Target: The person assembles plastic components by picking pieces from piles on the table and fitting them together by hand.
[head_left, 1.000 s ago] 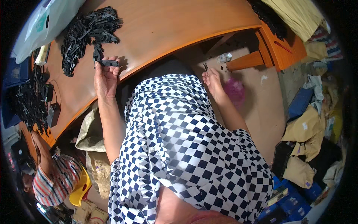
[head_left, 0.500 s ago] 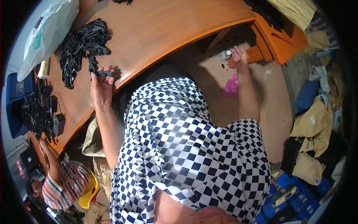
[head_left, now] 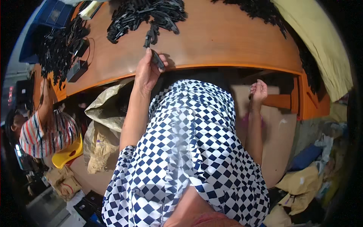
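Observation:
My left hand (head_left: 146, 73) is closed around a slim black plastic part (head_left: 157, 60) at the table's near edge. Just beyond its fingertips, another black piece (head_left: 147, 40) lies at the near end of a heap of similar black parts (head_left: 145, 17). My right hand (head_left: 259, 91) is raised off to the right, below the table edge, with its fingers curled in. A small dark bit shows beside those fingers, and I cannot make out what they hold, if anything.
The orange-brown wooden table (head_left: 211, 49) spans the front. At left are a blue crate (head_left: 53, 15), a pile of black parts (head_left: 60, 51) and a black box (head_left: 76, 71). A person in a striped shirt (head_left: 49, 132) works there. Sacks (head_left: 100, 140) stand between us.
The view has swung left. My right hand's fingers have curled in, and the clear bottle seen beside them is out of sight. My left hand still holds the black part.

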Motion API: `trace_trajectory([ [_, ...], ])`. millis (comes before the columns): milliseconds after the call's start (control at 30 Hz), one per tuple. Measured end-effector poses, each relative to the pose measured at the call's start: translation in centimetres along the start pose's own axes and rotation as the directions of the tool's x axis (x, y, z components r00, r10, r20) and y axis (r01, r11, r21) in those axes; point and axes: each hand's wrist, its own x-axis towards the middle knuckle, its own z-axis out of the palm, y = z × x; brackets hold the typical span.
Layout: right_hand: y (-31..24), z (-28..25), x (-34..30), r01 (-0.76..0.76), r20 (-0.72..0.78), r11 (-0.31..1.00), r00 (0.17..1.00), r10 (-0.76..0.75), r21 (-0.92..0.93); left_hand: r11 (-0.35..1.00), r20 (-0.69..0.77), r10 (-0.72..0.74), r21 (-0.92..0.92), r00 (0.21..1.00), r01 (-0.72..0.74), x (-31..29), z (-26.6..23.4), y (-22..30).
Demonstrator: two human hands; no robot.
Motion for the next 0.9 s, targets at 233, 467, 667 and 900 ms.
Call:
trace_trajectory([
  [233, -12.3, 11.4, 1.3, 0.459, 0.427, 0.842, 0.846, -0.319, -0.282, 0.988, -0.078, 0.067, -0.135, 0.995, -0.078, -3.6, -1.7, 0.3],
  [467, -14.9, 15.3, 4.9, 0.766, 0.702, 0.553, 0.588, -0.401, -0.326, 0.964, 0.011, 0.132, -0.236, 0.991, -0.126, -4.3, -1.1, 2.1],
  [667, -16.4, 14.0, 4.9, 0.745, 0.679, 0.500, 0.641, -0.356, -0.441, 0.993, 0.075, 0.115, -0.020, 0.991, -0.114, -2.7, -0.7, 3.8],
  [900, -14.7, 7.2, 17.2, 0.501, 0.285, 0.332, 0.802, -0.525, -0.799, 0.009, 0.310, 0.498, 0.932, 0.810, -0.363, 1.7, 0.3, 6.5],
])
